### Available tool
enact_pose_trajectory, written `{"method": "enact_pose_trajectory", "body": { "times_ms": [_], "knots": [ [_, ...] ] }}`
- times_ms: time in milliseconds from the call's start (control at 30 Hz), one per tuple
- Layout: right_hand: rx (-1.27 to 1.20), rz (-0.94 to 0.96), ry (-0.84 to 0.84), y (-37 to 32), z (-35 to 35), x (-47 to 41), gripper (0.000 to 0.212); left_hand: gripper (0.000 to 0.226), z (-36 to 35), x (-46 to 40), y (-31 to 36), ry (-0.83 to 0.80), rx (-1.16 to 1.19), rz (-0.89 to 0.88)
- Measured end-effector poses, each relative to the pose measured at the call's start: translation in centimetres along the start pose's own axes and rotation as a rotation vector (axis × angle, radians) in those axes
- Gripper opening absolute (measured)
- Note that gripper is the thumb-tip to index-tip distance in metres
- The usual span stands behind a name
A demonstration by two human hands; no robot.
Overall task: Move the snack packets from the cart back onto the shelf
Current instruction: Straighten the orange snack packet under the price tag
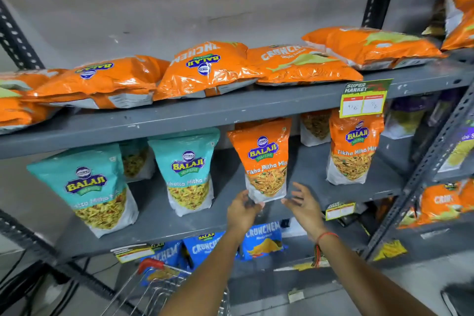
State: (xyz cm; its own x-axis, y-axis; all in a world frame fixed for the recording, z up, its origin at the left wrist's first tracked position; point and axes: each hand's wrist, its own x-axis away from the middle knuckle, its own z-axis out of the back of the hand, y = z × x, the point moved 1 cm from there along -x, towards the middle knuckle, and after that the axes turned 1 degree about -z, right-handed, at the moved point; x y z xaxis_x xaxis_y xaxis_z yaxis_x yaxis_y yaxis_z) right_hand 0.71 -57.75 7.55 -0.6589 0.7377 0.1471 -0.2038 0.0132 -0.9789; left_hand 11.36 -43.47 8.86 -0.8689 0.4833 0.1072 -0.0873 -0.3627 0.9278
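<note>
An orange Tikha Mitha Mix packet [263,159] stands upright on the middle grey shelf [179,220]. My left hand [242,210] touches its bottom left corner with curled fingers. My right hand [302,204] is just right of the packet's base, fingers spread and apart from it. The wire cart [154,287] with a red handle sits below at the bottom, a packet partly seen inside it.
Teal Balaji packets [84,187] stand left on the same shelf, and another orange packet [352,146] stands right. Orange Crunchem bags [205,69] lie flat on the upper shelf. Blue Crunchem bags [261,241] fill the lower shelf. A dark slotted upright [433,154] stands at right.
</note>
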Motion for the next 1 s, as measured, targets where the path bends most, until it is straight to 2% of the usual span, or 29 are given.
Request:
{"method": "enact_pose_trajectory", "body": {
  "times_ms": [67, 167, 233, 400, 667, 800, 867, 1000],
  "knots": [
    [0.023, -0.039, -0.024, 0.5, 0.4, -1.0, 0.071, 0.037, -0.3, -0.6, -0.4, -0.032, 0.073, 0.063],
    [0.077, -0.063, -0.086, 1.0, 1.0, -4.0, 0.079, 0.064, -1.4, -2.5, -0.6, -0.008, 0.088, 0.094],
    [0.116, -0.064, -0.151, 1.1, 0.9, -5.8, 0.079, 0.058, -2.1, -3.7, -1.0, 0.007, 0.095, 0.091],
    [0.271, 0.014, -0.231, 1.8, 0.5, -8.5, 0.064, 0.042, -3.1, -5.6, -1.7, 0.084, 0.137, 0.101],
    [0.316, 0.023, -0.216, 2.3, 1.0, -10.2, 0.058, 0.044, -3.8, -7.2, -2.6, 0.087, 0.128, 0.101],
    [0.298, 0.012, -0.211, 2.0, 1.5, -9.6, 0.076, 0.042, -3.6, -6.5, -1.9, 0.092, 0.134, 0.098],
    [0.292, -0.003, -0.185, 1.7, 2.1, -8.8, 0.087, 0.042, -3.5, -5.6, -1.0, 0.159, 0.117, 0.071],
    [0.195, -0.026, -0.132, 0.9, 3.5, -6.7, 0.086, 0.035, -3.7, -3.4, 1.0, 0.327, 0.057, -0.066]
  ]
}}
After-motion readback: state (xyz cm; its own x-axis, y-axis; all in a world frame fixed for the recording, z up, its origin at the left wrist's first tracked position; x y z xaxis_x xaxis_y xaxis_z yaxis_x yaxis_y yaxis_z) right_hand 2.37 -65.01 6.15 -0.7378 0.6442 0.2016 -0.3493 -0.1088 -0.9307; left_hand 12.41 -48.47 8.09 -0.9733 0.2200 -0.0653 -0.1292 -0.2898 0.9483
